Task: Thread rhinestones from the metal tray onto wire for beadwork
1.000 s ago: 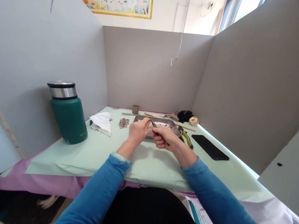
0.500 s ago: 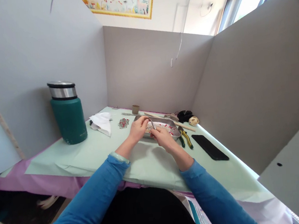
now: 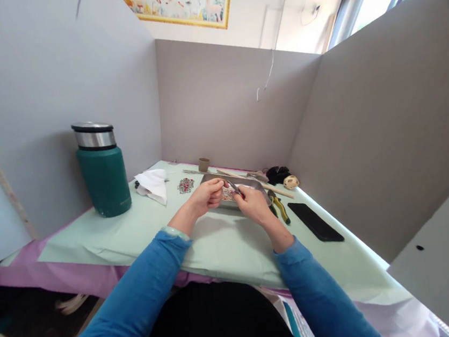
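My left hand (image 3: 208,194) and my right hand (image 3: 253,204) meet over the near edge of a shallow metal tray (image 3: 214,178) that holds small red and pale beads. The right hand is closed around a thin metal tool (image 3: 234,188) whose tip points up and left toward the left hand. The left fingers are curled in a pinch right at that tip; what they hold is too small to make out. Both sleeves are blue.
A green flask (image 3: 103,171) stands at the left. White cloth (image 3: 153,183), a beaded patch (image 3: 186,185), a small cup (image 3: 203,164), green-handled pliers (image 3: 279,206), a black phone (image 3: 315,221), a wooden stick (image 3: 279,190) and a round bead (image 3: 291,182) lie around the tray. Grey partitions enclose the table.
The right hand moved forward toward the tray and then turned slightly right. The left hand curled tighter and drew closer to the tool's tip.
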`<move>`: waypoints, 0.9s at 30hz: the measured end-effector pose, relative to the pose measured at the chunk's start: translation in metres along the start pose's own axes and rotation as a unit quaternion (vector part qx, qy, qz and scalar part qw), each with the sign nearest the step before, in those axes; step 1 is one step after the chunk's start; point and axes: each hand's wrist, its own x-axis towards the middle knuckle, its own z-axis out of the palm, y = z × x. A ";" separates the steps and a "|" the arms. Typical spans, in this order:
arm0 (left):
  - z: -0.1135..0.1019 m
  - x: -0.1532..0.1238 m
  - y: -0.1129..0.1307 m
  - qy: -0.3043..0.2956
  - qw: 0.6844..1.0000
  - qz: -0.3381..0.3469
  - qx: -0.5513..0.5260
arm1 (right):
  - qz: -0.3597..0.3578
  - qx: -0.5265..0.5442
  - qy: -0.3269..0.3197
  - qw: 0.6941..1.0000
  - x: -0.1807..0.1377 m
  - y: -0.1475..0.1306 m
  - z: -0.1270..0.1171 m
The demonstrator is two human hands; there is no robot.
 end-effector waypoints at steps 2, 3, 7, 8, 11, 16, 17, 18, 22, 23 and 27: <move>0.000 0.000 0.000 -0.006 1.000 0.002 -0.007 | 0.002 0.010 -0.010 1.000 0.000 0.000 -0.001; 0.000 0.000 0.001 -0.007 1.000 0.003 -0.009 | 0.002 0.018 -0.014 1.000 0.000 0.000 -0.001; 0.001 -0.001 0.002 -0.013 1.000 -0.003 -0.012 | -0.011 0.064 -0.030 0.997 0.000 -0.001 -0.001; 0.002 -0.002 0.003 -0.015 1.000 -0.006 -0.013 | -0.015 0.073 -0.032 0.997 0.000 -0.001 -0.001; 0.002 -0.003 0.004 -0.024 0.999 -0.010 -0.019 | -0.026 0.082 -0.032 0.996 0.000 -0.002 -0.002; 0.002 -0.003 0.004 -0.034 0.999 -0.010 -0.022 | -0.038 0.060 -0.019 0.997 -0.001 -0.001 -0.002; 0.002 -0.003 0.004 -0.035 0.999 -0.011 -0.021 | -0.039 0.055 -0.017 0.998 -0.001 0.000 -0.002; 0.002 -0.003 0.004 -0.035 0.999 -0.012 -0.020 | -0.040 0.049 -0.014 0.998 -0.002 0.000 -0.002; 0.004 -0.004 0.005 -0.036 0.999 -0.022 -0.009 | -0.041 0.018 -0.008 0.999 -0.002 -0.001 -0.002; 0.004 -0.004 0.005 -0.034 0.999 -0.021 -0.006 | -0.040 0.010 -0.006 0.999 -0.002 -0.001 -0.002; 0.005 -0.004 0.004 -0.024 1.000 -0.011 0.001 | -0.036 -0.021 0.000 0.999 -0.002 0.000 -0.001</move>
